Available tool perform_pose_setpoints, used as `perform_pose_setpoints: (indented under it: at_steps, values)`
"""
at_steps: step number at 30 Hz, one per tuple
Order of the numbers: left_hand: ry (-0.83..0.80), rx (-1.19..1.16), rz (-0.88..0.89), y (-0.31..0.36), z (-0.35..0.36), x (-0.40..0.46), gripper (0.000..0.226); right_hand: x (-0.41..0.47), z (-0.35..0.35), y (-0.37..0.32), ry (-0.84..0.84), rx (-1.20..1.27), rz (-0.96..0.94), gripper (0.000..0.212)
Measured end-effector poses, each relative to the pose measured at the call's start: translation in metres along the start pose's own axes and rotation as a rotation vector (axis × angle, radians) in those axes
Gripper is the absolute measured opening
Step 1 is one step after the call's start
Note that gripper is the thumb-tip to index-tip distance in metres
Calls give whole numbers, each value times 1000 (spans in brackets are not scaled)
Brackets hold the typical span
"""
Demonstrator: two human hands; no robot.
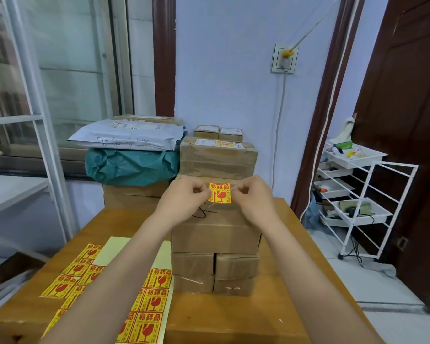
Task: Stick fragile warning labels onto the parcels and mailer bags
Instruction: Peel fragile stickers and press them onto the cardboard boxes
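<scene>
A yellow and red fragile label (220,192) is held up between both hands above the top cardboard parcel (216,234) of a stack on the wooden table (296,281). My left hand (184,201) pinches the label's left edge. My right hand (252,197) pinches its right edge. The label curls slightly and faces me. Sheets of more fragile labels (149,309) lie on the table at the lower left, partly under my left forearm. Smaller parcels (215,274) sit beneath the top one.
Behind the stack stand more taped boxes (217,157), a green mailer bag (132,166) and grey mailer bags (127,136) piled on cartons. A white wire trolley (358,194) with trays stands at the right near a dark door. A white shelf frame (35,117) is at the left.
</scene>
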State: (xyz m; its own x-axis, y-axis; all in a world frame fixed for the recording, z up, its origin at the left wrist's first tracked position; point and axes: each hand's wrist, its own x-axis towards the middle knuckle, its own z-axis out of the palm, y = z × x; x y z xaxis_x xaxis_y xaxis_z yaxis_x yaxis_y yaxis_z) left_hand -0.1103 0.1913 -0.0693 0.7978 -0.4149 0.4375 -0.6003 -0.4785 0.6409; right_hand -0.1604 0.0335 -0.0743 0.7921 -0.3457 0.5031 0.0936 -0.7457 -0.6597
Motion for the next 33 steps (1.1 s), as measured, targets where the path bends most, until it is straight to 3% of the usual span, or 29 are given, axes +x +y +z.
perform_pose_setpoints:
  at_steps: [17, 22, 27, 33]
  values:
    - [-63, 162, 31, -11, 13, 1, 32, 3, 18, 17, -72, -141, 45, 28]
    - [-68, 197, 25, -8, 15, 3, 25, 1, 17, 16, -71, -218, 42, 36]
    - [-28, 220, 19, -10, 17, 5, 19, -4, 12, 8, -71, -353, 27, 20]
    - [33, 166, 47, -17, 12, 4, 15, -3, 3, 6, -83, -278, -44, 14]
